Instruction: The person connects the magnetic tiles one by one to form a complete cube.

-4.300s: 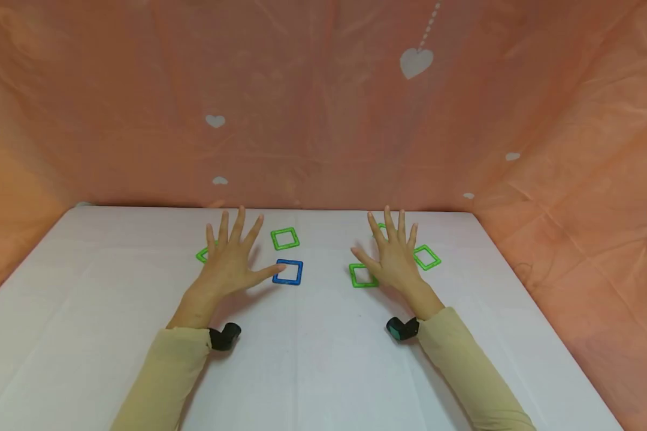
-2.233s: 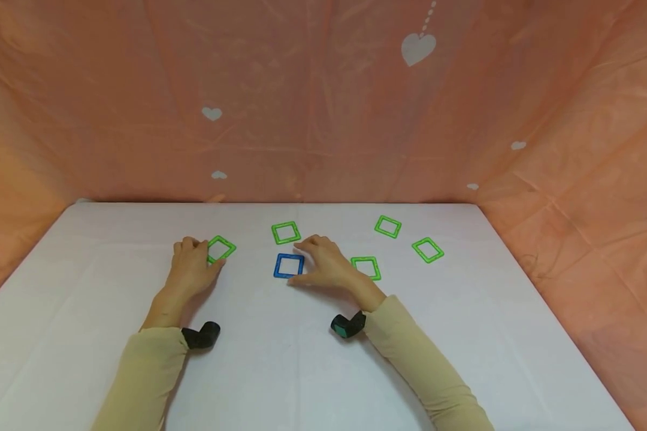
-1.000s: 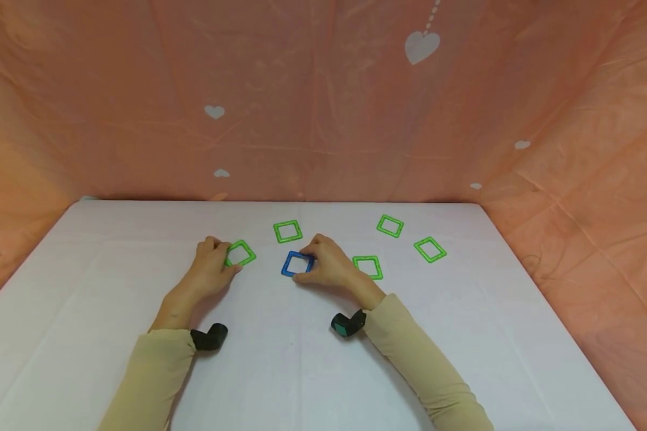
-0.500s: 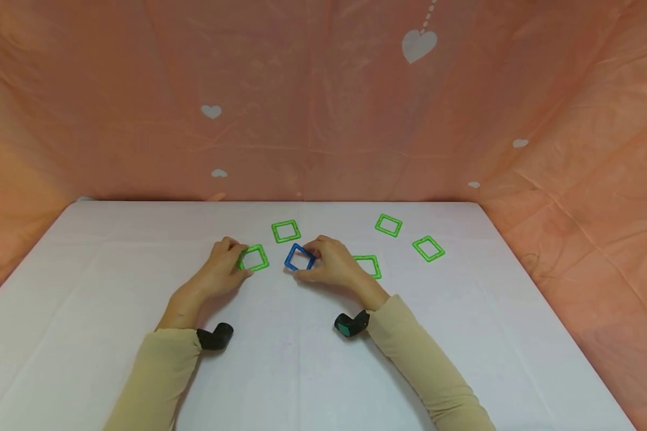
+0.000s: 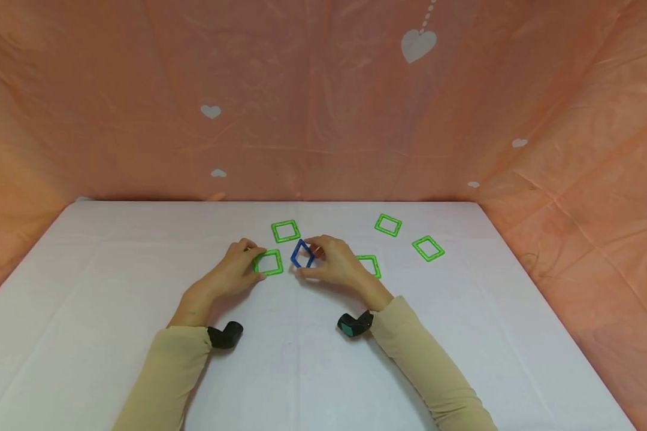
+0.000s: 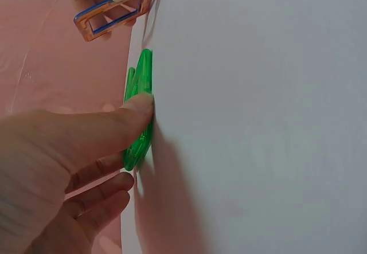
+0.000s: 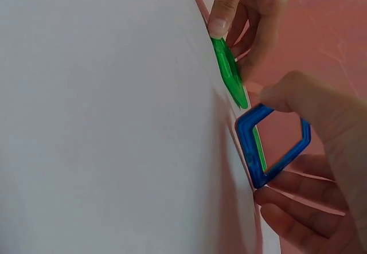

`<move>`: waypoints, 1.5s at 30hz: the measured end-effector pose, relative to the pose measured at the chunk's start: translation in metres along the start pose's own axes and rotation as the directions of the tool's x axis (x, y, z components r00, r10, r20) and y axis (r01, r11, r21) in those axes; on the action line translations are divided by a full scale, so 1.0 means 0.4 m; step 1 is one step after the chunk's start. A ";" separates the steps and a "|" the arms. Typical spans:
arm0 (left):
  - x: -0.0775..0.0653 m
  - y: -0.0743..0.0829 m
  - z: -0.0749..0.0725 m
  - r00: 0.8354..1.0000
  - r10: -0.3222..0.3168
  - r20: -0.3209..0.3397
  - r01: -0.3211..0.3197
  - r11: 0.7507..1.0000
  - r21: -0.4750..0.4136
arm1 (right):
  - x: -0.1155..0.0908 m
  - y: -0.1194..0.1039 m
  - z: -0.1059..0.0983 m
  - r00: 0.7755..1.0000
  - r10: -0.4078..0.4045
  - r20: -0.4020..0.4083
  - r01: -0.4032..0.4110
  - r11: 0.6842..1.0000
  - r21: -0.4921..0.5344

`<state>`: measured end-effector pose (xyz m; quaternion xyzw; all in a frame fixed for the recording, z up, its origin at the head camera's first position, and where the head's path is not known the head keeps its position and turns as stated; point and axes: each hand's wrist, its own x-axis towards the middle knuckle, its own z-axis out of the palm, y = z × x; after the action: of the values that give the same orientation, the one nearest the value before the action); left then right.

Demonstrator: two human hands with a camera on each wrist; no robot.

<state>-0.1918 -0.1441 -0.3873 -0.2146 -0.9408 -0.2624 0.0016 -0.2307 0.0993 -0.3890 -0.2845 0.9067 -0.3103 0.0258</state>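
My left hand (image 5: 236,268) pinches a green square magnetic tile (image 5: 280,263) by its left side; the tile lies flat or nearly flat, low over the table. In the left wrist view the thumb presses on the edge of that green tile (image 6: 147,65). Just to its right, my right hand (image 5: 335,261) pinches a blue square magnetic tile (image 5: 295,257) between thumb and fingers. The blue tile (image 7: 246,145) is tilted up on edge in the right wrist view, with a small gap to the green one. Part of its right side is hidden by the fingers.
Another green tile (image 5: 286,231) lies behind the held ones. Right of my right hand lies a green tile (image 5: 376,267), partly covered by the wrist. Two more green tiles, one farther back (image 5: 388,225) and one at right (image 5: 428,248), lie on the white table (image 5: 302,371).
From spread and empty, both hands have taken hold of tiles. The left hand has slid its green tile rightward towards the blue one, which the right hand has lifted and tilted up.
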 end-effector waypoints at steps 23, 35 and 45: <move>0.029 0.031 0.025 0.997 0.057 0.055 -0.057 0.998 -0.001 | -0.002 0.014 0.006 0.996 -0.084 -0.024 0.086 0.985 0.147; 0.045 0.043 0.038 0.994 0.089 0.061 -0.089 0.996 -0.002 | -0.004 0.028 0.009 0.994 -0.107 -0.015 0.108 0.961 0.254; 0.051 0.050 0.044 0.994 0.100 0.045 -0.099 0.995 -0.019 | -0.005 0.035 0.012 0.996 -0.093 -0.002 0.087 0.916 0.391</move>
<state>-0.2002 -0.1118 -0.3902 -0.2670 -0.9266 -0.2648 -0.0086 -0.2351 0.1067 -0.4012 -0.3177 0.8124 -0.4831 0.0754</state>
